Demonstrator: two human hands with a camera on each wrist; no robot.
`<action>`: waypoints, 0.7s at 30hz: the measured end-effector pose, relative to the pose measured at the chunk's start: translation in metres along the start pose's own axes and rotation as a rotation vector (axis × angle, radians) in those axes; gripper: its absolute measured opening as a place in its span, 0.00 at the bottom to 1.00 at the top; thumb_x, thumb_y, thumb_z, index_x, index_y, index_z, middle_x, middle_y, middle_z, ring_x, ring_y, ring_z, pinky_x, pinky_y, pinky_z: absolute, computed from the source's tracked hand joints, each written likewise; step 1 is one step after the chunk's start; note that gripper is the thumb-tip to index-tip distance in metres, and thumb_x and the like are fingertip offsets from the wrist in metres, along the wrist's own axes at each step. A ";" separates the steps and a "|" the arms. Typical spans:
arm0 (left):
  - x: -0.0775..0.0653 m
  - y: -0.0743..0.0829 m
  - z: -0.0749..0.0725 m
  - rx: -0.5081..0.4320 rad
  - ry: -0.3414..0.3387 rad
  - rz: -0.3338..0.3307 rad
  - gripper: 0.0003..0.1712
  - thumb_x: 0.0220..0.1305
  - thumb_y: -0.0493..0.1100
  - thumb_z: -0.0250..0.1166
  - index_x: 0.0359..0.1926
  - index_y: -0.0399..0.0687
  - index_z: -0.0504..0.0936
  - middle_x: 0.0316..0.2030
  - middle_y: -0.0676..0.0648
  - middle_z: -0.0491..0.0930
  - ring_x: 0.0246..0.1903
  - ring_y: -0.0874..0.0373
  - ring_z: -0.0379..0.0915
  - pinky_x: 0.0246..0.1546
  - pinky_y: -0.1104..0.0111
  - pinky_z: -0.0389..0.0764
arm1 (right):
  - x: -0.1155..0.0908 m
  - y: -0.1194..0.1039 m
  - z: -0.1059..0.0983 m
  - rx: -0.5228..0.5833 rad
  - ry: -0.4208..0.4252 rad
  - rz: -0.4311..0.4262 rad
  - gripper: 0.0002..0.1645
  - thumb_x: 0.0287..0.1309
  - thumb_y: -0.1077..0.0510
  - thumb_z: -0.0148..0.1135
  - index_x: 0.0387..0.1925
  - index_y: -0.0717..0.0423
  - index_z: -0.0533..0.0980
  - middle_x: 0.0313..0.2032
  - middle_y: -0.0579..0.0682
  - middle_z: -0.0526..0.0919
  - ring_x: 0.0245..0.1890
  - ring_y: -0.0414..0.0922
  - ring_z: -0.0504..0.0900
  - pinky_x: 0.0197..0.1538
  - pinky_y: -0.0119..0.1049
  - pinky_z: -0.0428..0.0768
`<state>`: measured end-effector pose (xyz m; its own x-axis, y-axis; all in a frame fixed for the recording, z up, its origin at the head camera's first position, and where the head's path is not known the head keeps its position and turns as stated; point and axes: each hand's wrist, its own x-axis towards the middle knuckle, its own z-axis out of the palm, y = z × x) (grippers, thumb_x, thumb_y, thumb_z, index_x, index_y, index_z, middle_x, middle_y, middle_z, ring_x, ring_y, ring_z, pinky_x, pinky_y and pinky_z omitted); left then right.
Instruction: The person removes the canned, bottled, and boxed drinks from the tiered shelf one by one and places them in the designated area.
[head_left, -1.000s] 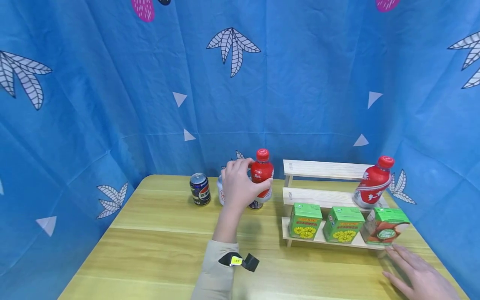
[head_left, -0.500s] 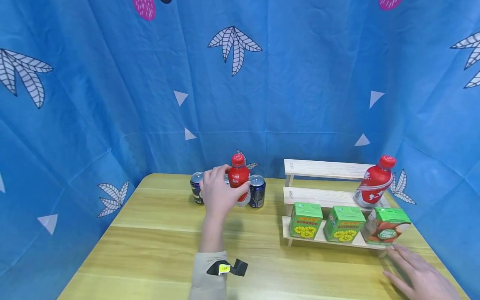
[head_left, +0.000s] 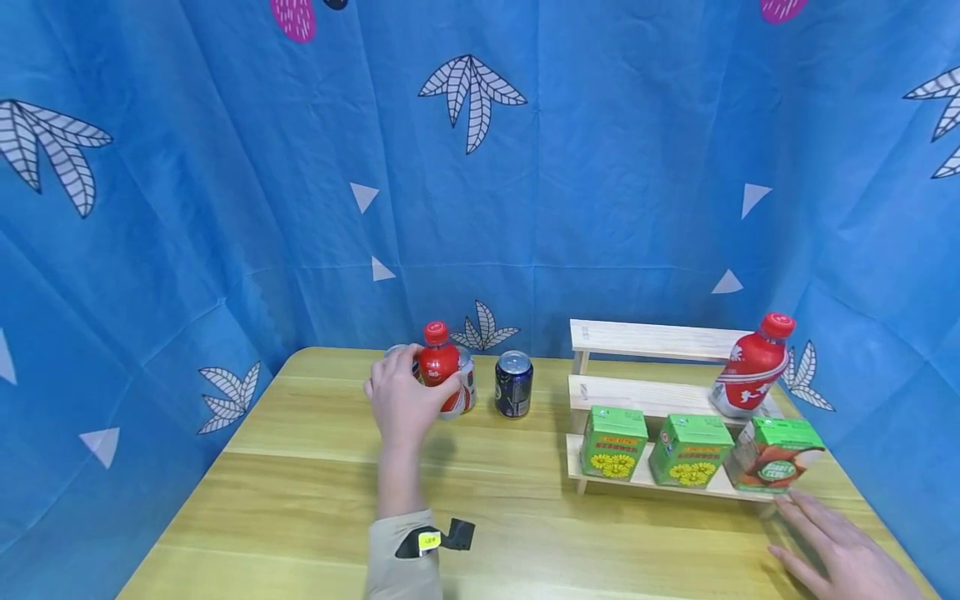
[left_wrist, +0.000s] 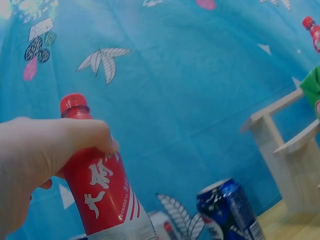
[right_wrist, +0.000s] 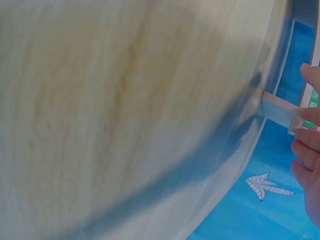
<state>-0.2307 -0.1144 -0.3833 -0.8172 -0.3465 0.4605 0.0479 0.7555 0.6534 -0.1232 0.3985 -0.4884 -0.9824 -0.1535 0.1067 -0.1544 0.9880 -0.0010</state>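
My left hand (head_left: 405, 400) grips a red plastic drink bottle (head_left: 437, 363) around its upper body, thumb across the front in the left wrist view. Upright, the bottle overlaps a white can (head_left: 468, 382) behind it. A dark blue can (head_left: 513, 385) stands just to the right. Another can (head_left: 396, 350) is mostly hidden behind the hand. At the lower right, my right hand (head_left: 843, 546) has its fingers extended, with the fingertips right at the front right foot of a wooden tiered rack (head_left: 633, 392). The right wrist view has its fingers (right_wrist: 307, 155) beside that foot.
On the rack's lowest tier sit two green drink cartons (head_left: 615, 443) (head_left: 692, 450) and a green-and-brown carton (head_left: 776, 456). A second red bottle (head_left: 752, 367) leans on the middle tier's right end. A blue patterned curtain (head_left: 622, 167) surrounds the wooden table (head_left: 300, 492).
The left hand has carried the red bottle leftward and slightly down, from in front of the dark blue can to in front of the white one. The right hand stays at the rack's corner.
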 end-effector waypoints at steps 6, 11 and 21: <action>0.000 -0.018 0.000 0.001 -0.001 -0.031 0.39 0.45 0.58 0.75 0.57 0.48 0.76 0.58 0.44 0.77 0.57 0.46 0.65 0.54 0.48 0.63 | 0.000 0.000 0.001 0.000 -0.005 0.003 0.52 0.51 0.28 0.62 0.60 0.68 0.71 0.59 0.73 0.71 0.56 0.69 0.71 0.52 0.66 0.72; -0.001 -0.032 0.003 -0.002 0.006 -0.042 0.39 0.45 0.59 0.74 0.58 0.48 0.76 0.57 0.43 0.77 0.57 0.45 0.65 0.55 0.48 0.63 | 0.000 0.000 0.001 0.001 -0.009 0.008 0.52 0.51 0.28 0.62 0.60 0.68 0.71 0.59 0.73 0.71 0.57 0.69 0.71 0.52 0.66 0.72; -0.004 -0.055 0.008 0.022 -0.001 -0.076 0.40 0.47 0.59 0.74 0.59 0.47 0.75 0.56 0.42 0.77 0.57 0.45 0.64 0.56 0.48 0.61 | 0.001 0.000 0.002 -0.002 -0.013 0.016 0.52 0.52 0.27 0.62 0.60 0.68 0.71 0.59 0.74 0.70 0.57 0.70 0.70 0.52 0.67 0.72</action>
<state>-0.2348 -0.1504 -0.4253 -0.8184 -0.4028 0.4098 -0.0265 0.7388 0.6734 -0.1239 0.3983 -0.4898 -0.9860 -0.1382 0.0935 -0.1388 0.9903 -0.0005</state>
